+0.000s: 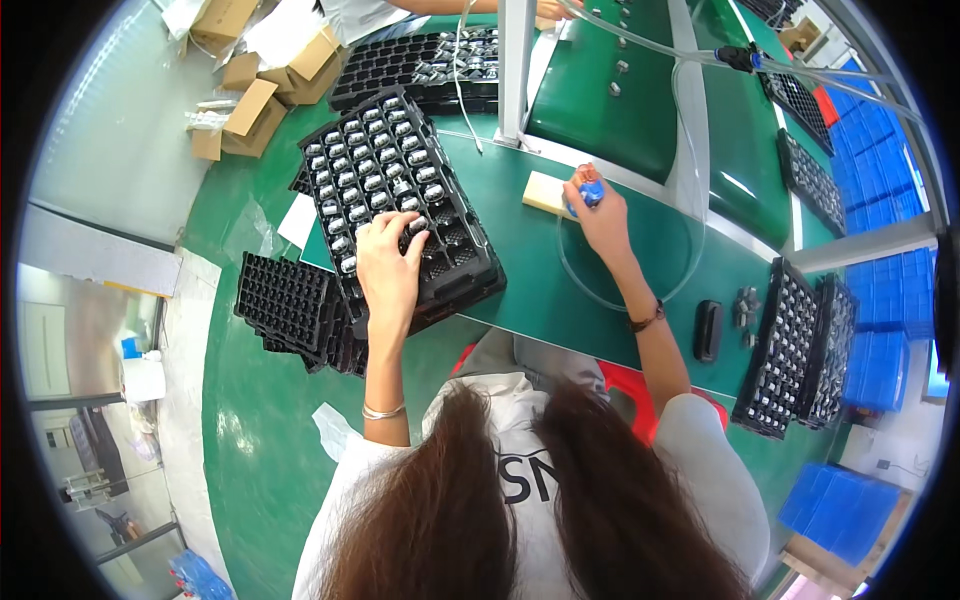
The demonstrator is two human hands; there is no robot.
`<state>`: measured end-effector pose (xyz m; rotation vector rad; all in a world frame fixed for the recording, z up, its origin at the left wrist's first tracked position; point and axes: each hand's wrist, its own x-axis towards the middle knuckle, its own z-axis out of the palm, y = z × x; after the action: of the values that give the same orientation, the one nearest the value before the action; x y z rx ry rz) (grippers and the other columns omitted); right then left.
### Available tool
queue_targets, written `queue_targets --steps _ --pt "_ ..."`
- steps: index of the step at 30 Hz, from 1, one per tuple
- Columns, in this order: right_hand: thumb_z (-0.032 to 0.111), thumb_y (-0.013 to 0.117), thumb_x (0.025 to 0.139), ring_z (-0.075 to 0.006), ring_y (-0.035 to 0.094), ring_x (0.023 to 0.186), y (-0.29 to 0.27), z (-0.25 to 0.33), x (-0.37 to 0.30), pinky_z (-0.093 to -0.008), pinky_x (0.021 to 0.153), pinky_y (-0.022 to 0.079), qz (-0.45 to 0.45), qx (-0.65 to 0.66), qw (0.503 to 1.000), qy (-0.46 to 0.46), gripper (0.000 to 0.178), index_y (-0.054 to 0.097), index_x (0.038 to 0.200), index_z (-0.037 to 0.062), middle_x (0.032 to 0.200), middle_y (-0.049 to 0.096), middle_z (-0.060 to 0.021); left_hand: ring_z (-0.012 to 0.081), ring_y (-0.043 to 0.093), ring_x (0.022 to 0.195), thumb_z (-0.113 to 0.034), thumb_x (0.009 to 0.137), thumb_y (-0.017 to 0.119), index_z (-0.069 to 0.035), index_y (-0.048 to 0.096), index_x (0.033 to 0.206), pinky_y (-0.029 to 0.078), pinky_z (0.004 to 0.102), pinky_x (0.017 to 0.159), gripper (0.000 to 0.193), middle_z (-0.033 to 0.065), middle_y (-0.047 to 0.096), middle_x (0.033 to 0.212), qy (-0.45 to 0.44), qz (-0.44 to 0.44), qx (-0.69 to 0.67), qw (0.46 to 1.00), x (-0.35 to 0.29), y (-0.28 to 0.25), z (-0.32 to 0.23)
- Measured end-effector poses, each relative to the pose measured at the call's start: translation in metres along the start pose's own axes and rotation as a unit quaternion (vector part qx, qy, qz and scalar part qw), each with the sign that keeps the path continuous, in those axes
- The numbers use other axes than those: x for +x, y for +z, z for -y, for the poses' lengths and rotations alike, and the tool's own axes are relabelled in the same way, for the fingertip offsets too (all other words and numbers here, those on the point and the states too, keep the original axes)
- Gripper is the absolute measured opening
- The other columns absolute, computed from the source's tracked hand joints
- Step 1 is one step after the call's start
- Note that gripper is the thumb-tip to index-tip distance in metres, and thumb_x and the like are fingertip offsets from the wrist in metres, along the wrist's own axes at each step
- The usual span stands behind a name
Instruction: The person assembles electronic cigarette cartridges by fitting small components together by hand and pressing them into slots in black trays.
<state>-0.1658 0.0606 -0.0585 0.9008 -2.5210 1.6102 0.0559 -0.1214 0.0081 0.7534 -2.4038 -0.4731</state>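
My left hand (388,262) reaches over a black pocketed tray (482,268) on a stack at the table's left end. Its thumb and forefinger are closed around a small silver metal part (419,223) at one of the pockets. Rows of similar silver parts fill most of the tray; several pockets near its right corner are bare. My right hand (604,222) is closed around a small blue handheld tool (590,192), partly hidden by the fingers. A clear hose (572,270) loops beside that hand. Just left of it lies a pale yellow block (543,192).
A conveyor with a green belt (600,120) runs beyond the metal frame (516,70). Filled black trays (778,350) and a dark case (708,330) are at right. Stacked black trays (285,300) stand lower left. Another person's arm (450,6) shows at the top.
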Motion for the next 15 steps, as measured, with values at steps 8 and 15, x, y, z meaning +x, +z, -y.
queue_targets --steps 8,15 --pt "0.032 0.079 0.066 -0.0246 0.058 0.074 0.001 0.004 -0.004 -0.0325 0.066 0.045 -0.013 -0.038 0.999 0.002 0.062 0.045 0.11 0.0058 0.084 0.057 -0.013 0.0256 0.057 0.084 -0.009 0.076 0.065 -0.003 0.063 0.084 0.044 0.0342 0.076 0.01 0.0077 0.062 0.085 0.006 0.001 -0.014 1.0 0.006 0.009 0.005" --pt "0.032 0.082 0.061 -0.0181 0.043 0.068 -0.031 0.002 -0.018 -0.0289 0.066 0.042 0.085 -0.057 0.993 0.057 0.069 0.044 0.112 0.0056 0.078 0.043 -0.0056 0.0178 0.06 0.092 -0.01 0.091 0.051 -0.002 0.053 0.098 0.048 0.0276 0.079 0.011 0.0119 0.061 0.108 -0.095 0.059 -0.402 0.909 0.01 -0.003 0.002"
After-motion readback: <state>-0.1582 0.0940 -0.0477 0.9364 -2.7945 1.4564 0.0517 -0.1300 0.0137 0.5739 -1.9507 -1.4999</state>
